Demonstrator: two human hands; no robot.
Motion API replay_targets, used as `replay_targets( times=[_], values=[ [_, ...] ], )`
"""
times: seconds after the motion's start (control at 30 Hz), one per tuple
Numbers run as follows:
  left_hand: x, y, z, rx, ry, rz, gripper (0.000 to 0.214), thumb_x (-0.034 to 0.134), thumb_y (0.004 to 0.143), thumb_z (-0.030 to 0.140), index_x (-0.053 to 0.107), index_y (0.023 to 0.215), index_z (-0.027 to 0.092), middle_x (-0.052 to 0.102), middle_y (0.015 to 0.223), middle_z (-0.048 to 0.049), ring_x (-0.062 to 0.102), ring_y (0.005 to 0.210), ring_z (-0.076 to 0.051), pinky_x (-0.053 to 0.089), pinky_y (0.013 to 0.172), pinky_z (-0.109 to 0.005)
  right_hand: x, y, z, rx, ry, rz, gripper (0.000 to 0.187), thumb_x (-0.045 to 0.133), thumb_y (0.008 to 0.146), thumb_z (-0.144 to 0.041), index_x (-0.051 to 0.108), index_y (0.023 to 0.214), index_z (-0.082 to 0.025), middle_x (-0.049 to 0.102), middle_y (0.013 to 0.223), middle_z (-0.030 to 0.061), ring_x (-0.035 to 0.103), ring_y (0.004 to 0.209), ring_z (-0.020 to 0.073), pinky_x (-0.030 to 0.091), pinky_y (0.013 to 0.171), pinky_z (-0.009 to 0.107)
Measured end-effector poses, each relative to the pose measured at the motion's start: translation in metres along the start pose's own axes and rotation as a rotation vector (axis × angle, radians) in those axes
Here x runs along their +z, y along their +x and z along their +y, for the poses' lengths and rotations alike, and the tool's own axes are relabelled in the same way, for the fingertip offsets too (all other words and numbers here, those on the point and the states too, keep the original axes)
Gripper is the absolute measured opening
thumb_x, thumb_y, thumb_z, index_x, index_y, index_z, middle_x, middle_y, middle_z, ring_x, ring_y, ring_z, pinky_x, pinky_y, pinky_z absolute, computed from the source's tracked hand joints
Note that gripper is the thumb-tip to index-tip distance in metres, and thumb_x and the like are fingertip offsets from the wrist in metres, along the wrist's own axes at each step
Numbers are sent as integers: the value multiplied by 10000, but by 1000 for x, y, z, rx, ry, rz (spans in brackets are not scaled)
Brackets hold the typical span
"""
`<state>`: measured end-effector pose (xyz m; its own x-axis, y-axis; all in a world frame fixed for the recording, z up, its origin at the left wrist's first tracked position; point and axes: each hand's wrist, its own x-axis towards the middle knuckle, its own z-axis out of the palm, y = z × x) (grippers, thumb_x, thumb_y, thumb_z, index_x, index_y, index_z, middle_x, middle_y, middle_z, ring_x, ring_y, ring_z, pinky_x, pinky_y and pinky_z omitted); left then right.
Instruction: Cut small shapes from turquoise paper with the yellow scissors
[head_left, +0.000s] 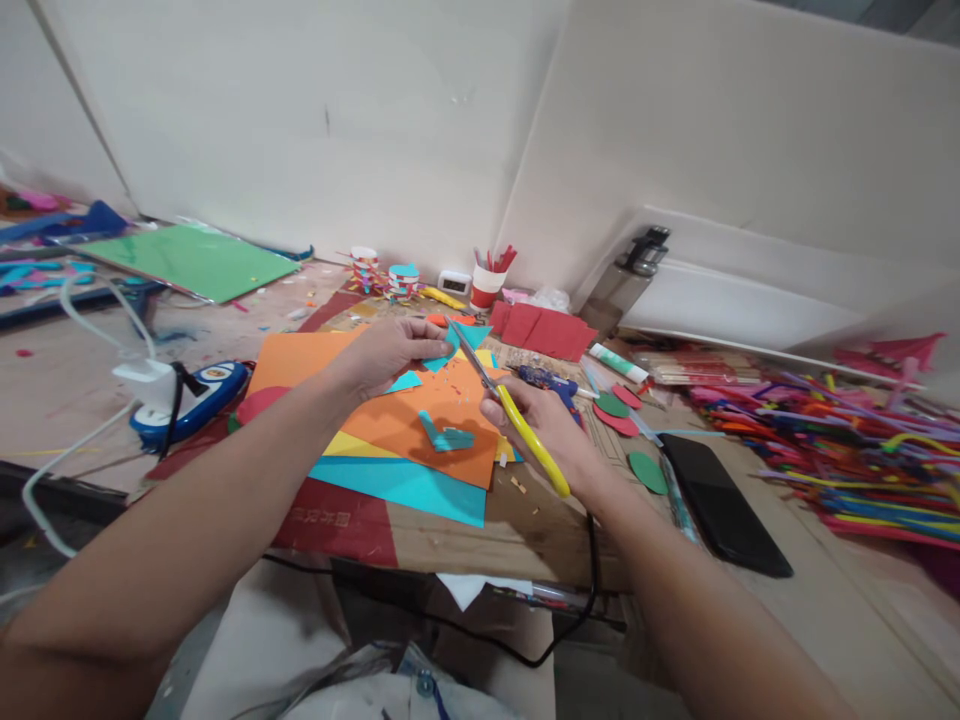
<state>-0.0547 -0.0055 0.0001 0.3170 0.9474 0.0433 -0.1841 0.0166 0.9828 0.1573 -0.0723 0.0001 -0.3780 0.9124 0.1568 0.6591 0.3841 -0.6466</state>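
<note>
My left hand point(405, 352) pinches a small piece of turquoise paper point(471, 336) above the middle of the table. In my right hand point(538, 420) is a pair of scissors point(517, 415) with yellow handles, its blades pointing up and left at the turquoise paper. Whether the blades are cutting into it I cannot tell. Below both hands lie sheets of orange paper point(397, 425), with yellow and turquoise sheets point(420, 490) sticking out underneath. Turquoise offcuts point(448, 436) rest on the orange sheet.
A blue power strip point(191, 405) with a white plug stands left. At the back are a cup of red sticks point(489, 283) and red paper rectangles point(544, 330). On the right lie a glue gun point(551, 382), a black phone point(724, 505) and many pipe cleaners point(847, 440).
</note>
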Motion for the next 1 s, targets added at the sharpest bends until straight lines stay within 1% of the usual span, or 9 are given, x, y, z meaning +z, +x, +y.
replay_targets(
  times=[0.1, 0.2, 0.33, 0.43, 0.57, 0.7, 0.83, 1.0],
  values=[
    [-3, 2, -2, 13, 30, 2, 106, 772, 603, 194, 692, 600, 124, 583, 578, -18, 479, 511, -68, 362, 504, -199, -2, 0, -1, -4, 10, -17, 387, 484, 877, -553, 528, 776, -183, 467, 673, -22, 398, 610, 109, 294, 546, 234],
    [-8, 4, -4, 26, 69, 0, 95, 775, 602, 198, 711, 638, 137, 620, 623, -32, 503, 536, -82, 373, 519, -211, -3, 0, -1, 1, 4, -23, 368, 499, 871, -534, 548, 784, -180, 476, 664, -23, 400, 597, 107, 296, 540, 234],
    [-15, 4, -3, 26, 144, -48, 122, 783, 628, 250, 721, 663, 151, 635, 658, -42, 510, 547, -91, 360, 508, -213, -3, -1, 1, 0, -16, -18, 348, 515, 865, -513, 552, 770, -181, 487, 656, -20, 402, 590, 108, 293, 531, 234],
    [-17, 3, 0, 19, 179, -54, 137, 781, 639, 274, 726, 681, 156, 641, 683, -48, 516, 560, -96, 361, 502, -207, -3, -1, 3, -1, -40, -20, 339, 513, 870, -507, 544, 765, -186, 473, 657, -23, 393, 588, 107, 289, 528, 235],
    [-19, 2, 1, 31, 220, -39, 160, 779, 644, 300, 734, 710, 161, 644, 694, -49, 499, 553, -94, 336, 483, -204, -4, -2, 3, -5, -51, -18, 332, 513, 873, -502, 544, 766, -189, 453, 654, -27, 381, 585, 104, 284, 526, 235],
    [-23, 4, 0, 42, 226, -27, 183, 778, 645, 323, 728, 703, 156, 626, 675, -41, 482, 557, -88, 330, 496, -211, -5, -2, 1, 0, -31, -20, 336, 512, 876, -503, 538, 759, -189, 449, 643, -29, 371, 576, 100, 280, 524, 234],
    [-24, 5, 0, 53, 206, -1, 179, 784, 634, 308, 716, 690, 152, 615, 670, -34, 475, 556, -82, 330, 510, -217, -7, -3, -1, 0, -36, -15, 366, 496, 880, -526, 531, 742, -188, 457, 642, -26, 377, 575, 102, 290, 535, 239],
    [-23, 5, 2, 84, 122, 69, 180, 805, 593, 260, 698, 670, 137, 577, 617, -11, 470, 548, -74, 341, 526, -223, -9, -3, -5, 5, -53, -11, 408, 482, 877, -554, 504, 705, -185, 437, 633, -24, 380, 576, 103, 286, 535, 241]
  ],
)
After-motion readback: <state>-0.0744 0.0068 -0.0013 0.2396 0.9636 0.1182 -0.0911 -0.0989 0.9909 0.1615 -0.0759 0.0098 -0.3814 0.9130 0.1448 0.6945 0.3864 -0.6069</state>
